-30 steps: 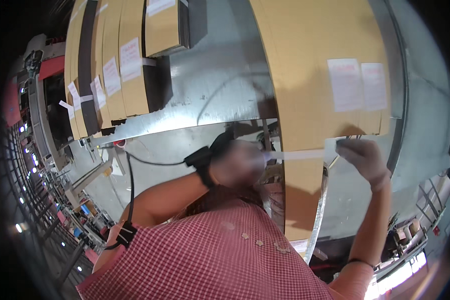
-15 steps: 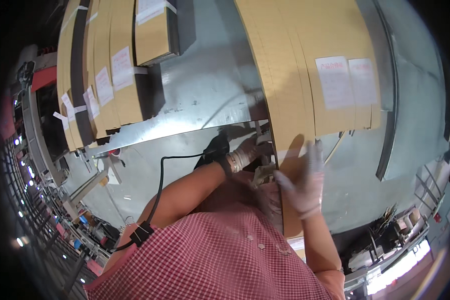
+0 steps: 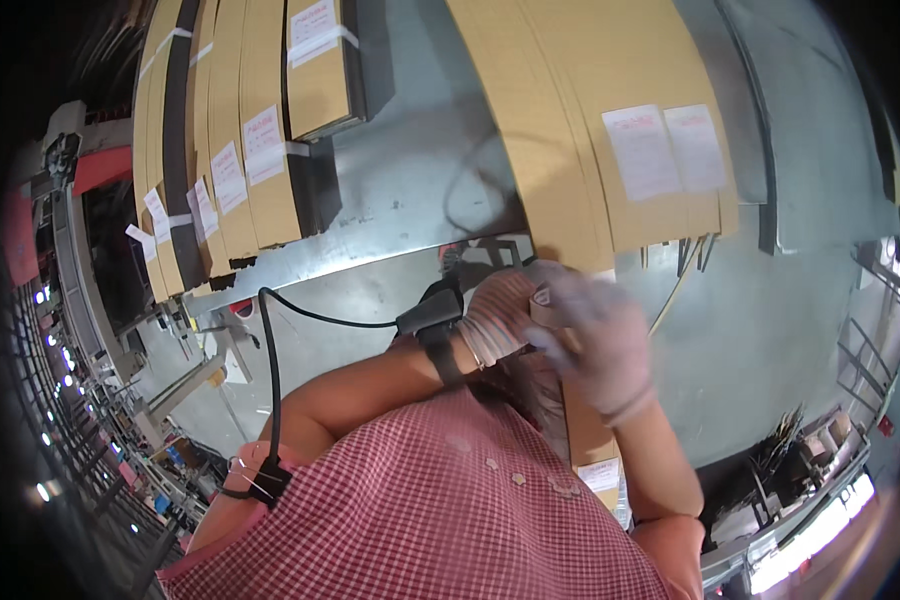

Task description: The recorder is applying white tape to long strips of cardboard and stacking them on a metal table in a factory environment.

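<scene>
While blurred, both gloved hands [image 3: 560,320] seemingly overlap above a cardboard piece [image 3: 585,420].

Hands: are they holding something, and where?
Both gloved hands, left and right, meet at the top end of a narrow cardboard box. Motion blur hides the exact grip.

Warehouse or packing floor. Flat brown cartons [image 3: 580,130] with white labels [image 3: 645,150] stacked at 12 o'clock, more cartons [image 3: 225,150] at 10 o'clock. Grey concrete floor [image 3: 770,330]. Metal conveyor frames [image 3: 70,300] at 9 o'clock. Strip lights at 4 o'clock.
</scene>
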`<state>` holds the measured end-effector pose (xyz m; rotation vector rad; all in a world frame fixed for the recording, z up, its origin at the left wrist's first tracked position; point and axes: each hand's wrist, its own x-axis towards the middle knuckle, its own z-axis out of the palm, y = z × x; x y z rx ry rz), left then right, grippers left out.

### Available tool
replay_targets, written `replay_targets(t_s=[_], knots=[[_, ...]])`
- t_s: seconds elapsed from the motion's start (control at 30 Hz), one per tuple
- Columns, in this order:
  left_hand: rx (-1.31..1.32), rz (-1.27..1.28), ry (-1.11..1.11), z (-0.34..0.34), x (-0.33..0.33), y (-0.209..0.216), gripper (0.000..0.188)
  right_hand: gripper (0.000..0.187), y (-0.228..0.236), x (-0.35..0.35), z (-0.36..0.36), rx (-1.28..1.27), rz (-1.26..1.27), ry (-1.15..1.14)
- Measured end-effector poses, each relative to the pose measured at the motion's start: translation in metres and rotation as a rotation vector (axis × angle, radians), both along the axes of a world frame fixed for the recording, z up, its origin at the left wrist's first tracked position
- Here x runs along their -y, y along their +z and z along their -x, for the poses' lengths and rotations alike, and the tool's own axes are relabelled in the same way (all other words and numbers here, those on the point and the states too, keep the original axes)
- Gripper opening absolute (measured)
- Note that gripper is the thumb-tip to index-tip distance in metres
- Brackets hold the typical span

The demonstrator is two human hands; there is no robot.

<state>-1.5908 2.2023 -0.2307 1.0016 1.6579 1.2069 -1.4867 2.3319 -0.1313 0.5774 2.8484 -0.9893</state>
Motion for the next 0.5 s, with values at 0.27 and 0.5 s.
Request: replay_targets(t_s=[0.27,0.5], knots=[[-0.133,0.254,-0.006,-0.005,-0.003,-0.006,0.052,0.024,-0.067,-0.081,-0.030,0.355,0.160,-0.204],[0.108,0.181,0.145,0.011,0.000,-0.005,0.046,0.032,-0.093,-0.069,-0.058,0.338,0.520,-0.675]])
